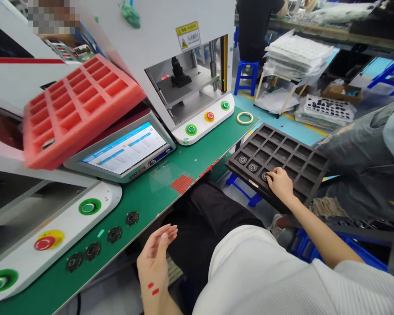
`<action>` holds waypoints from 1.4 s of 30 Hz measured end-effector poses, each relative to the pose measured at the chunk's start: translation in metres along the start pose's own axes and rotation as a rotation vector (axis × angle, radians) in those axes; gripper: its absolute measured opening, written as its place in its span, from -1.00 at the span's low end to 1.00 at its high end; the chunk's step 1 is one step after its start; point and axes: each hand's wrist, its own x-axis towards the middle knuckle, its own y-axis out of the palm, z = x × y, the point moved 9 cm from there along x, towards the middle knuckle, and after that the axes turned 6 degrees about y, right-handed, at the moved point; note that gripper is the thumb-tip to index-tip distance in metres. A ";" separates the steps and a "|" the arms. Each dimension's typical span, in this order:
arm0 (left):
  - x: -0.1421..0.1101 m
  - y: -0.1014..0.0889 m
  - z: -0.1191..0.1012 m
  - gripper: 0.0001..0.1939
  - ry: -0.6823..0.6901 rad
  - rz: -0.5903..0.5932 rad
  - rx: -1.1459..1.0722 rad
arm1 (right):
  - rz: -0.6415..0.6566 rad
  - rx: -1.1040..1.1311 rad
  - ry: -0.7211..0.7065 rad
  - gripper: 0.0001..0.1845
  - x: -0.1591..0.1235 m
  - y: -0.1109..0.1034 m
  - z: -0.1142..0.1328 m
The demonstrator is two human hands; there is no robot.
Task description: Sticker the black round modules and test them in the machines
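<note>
Right hand (pixel 281 185) pinches a round part (pixel 264 176) in the tray (pixel 283 153) at right, beside two seated ones (pixel 252 167); most compartments are unfilled. Left hand (pixel 155 256), loosely uncurled, is empty; four parts (pixel 114 235) lie left on the surface (pixel 146 199).

Pale ribbed top (pixel 265 271), short-sleeved; black trousers (pixel 221 208); two red patches (pixel 155 292) (on left wrist (pixel 158 276)).

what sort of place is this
Probably a factory assembly floor: there's a push-button machine, round black parts along a green bench, and a compartment tray holding similar parts.
</note>
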 end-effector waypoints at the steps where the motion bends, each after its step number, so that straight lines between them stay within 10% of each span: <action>1: 0.001 -0.001 0.000 -0.68 0.008 -0.009 0.000 | -0.031 0.028 -0.028 -0.81 -0.001 -0.004 0.013; 6: 0.002 0.003 -0.049 -0.69 0.365 -0.126 0.066 | 0.024 0.308 -0.355 -0.82 -0.028 -0.004 0.139; 10: -0.006 0.008 -0.092 -0.76 0.570 -0.207 0.240 | 0.335 0.620 -0.716 -0.93 -0.099 -0.003 0.256; 14: -0.011 -0.003 -0.115 -0.78 0.645 -0.351 0.406 | 0.668 0.978 -0.852 -0.87 -0.155 -0.011 0.316; 19: -0.022 -0.018 -0.125 -0.80 0.693 -0.472 0.563 | 0.878 1.066 -0.770 -0.80 -0.185 0.007 0.336; 42: -0.035 -0.014 -0.129 -0.80 0.826 -0.634 0.910 | 0.738 1.016 -0.816 -0.78 -0.193 0.006 0.337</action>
